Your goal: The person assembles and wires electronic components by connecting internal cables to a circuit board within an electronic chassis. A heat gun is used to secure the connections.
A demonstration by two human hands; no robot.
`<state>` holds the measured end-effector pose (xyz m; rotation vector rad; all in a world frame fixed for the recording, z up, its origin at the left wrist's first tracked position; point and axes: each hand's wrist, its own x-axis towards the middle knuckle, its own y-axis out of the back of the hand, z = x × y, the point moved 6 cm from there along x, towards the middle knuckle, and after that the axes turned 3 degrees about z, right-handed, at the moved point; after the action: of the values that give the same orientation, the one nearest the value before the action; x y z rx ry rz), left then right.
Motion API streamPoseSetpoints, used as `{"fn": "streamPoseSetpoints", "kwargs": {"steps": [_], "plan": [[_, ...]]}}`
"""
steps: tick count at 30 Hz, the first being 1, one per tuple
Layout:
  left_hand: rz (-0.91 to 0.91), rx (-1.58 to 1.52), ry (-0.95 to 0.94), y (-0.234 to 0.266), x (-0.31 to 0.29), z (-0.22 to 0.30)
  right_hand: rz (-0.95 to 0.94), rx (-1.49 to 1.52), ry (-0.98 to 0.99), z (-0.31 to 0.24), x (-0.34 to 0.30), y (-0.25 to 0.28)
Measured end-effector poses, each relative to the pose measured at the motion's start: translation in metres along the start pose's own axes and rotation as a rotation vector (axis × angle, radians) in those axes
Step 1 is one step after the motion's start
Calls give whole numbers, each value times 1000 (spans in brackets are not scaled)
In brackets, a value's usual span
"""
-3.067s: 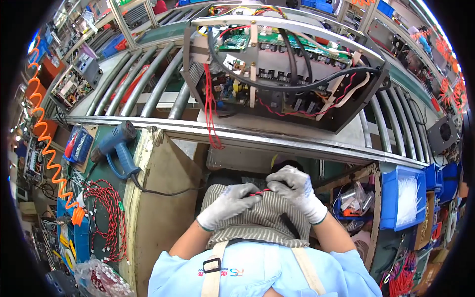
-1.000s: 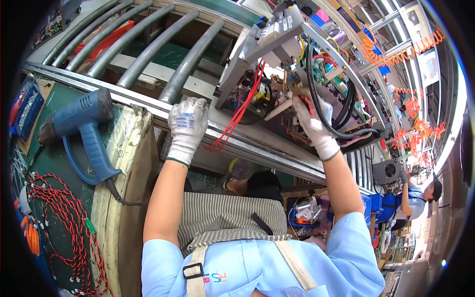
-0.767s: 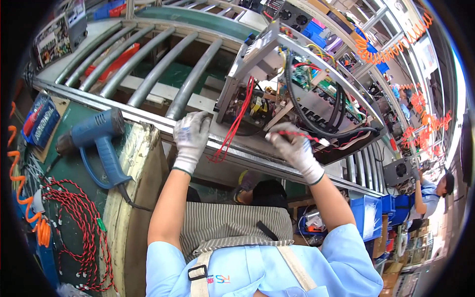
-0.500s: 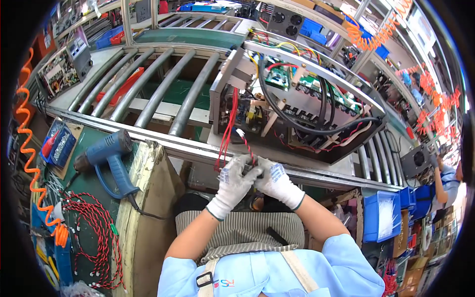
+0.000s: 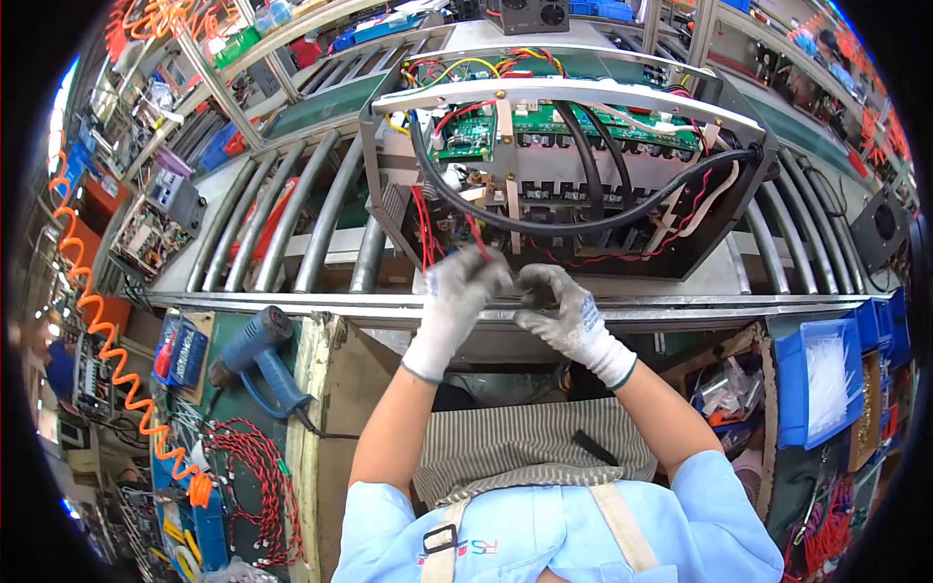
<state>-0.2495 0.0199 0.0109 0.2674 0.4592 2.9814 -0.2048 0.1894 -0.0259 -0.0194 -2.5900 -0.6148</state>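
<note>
Both my hands wear white gloves with grey, dirty fingertips. My left hand (image 5: 461,296) is at the lower left front of an open metal equipment chassis (image 5: 373,160), its fingers closed on a red wire (image 5: 474,231) running up into it. What end of the wire lies in the fingertips is hidden. Other red wires (image 5: 421,219) hang just left of that hand. My right hand (image 5: 571,313) is a little apart to the right, thumb and curled fingers spread with a gap between them. Inside the chassis are green circuit boards (image 5: 544,118) and a thick black cable (image 5: 466,209) looping across the front.
The chassis stands on a roller conveyor (image 5: 308,214). To the left lie a blue heat gun (image 5: 260,352), a bundle of red-black wires (image 5: 258,476) and a coiled orange air hose (image 5: 117,355). A blue bin (image 5: 821,384) of white strips is at right.
My hands were together in front of the chassis; now they are apart, the left one raised to its lower left edge. The view has turned, so the chassis appears more square-on.
</note>
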Motion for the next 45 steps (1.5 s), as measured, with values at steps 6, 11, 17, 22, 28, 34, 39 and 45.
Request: {"fn": "streamPoseSetpoints", "kwargs": {"steps": [6, 11, 17, 22, 28, 34, 39, 45], "plan": [[315, 192, -427, 22, 71, 31, 21, -122, -9, 50, -5, 7], [131, 241, -272, 22, 88, 24, 39, -79, -29, 54, -6, 10], [46, 331, -333, 20, 86, 35, 31, -47, -64, 53, -1, 12], [9, 343, -304, 24, 98, 15, 24, -9, -98, 51, 0, 9], [15, 348, -185, 16, 95, 31, 63, -36, -55, 56, -2, 9], [18, 367, -257, 19, 96, 35, 48, 2, -89, 51, -1, 11], [-28, 353, -238, 21, 100, 33, 50, -1, -64, 48, -1, 14], [-80, 314, -144, 16, 96, 41, 43, 36, -100, 46, -2, 16]]}}
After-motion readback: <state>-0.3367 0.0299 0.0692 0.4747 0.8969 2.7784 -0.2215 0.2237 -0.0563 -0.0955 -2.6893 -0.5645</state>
